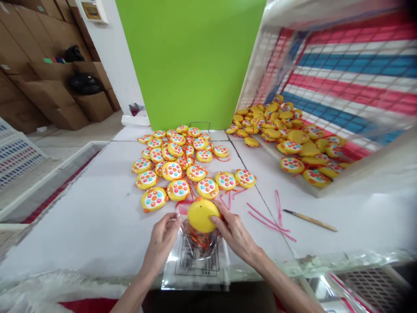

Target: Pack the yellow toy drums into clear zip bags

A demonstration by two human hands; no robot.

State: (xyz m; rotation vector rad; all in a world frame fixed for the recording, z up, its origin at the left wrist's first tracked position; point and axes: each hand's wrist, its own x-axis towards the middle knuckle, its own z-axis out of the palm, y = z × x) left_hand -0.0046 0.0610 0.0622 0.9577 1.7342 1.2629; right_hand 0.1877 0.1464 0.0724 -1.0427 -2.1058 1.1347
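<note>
My right hand (233,226) grips a round yellow toy (199,216), its plain yellow back facing up, between thumb and fingers. Orange cord hangs below it, over the mouth of a clear plastic bag (195,261) with dark print. My left hand (166,230) is closed in a pinch at the bag's upper left edge. The bag lies flat at the table's front edge. Just beyond my hands, a loose pile of matching toys (171,171) shows white faces with coloured dots. How far the toy reaches into the bag I cannot tell.
Pink strips (269,221) and a wooden-handled brush-like tool (311,220) lie to the right. A tilted crate (321,190) at the right spills more yellow toys onto the white table (91,208). A green panel (192,61) stands behind; cardboard boxes (42,87) are stacked far left.
</note>
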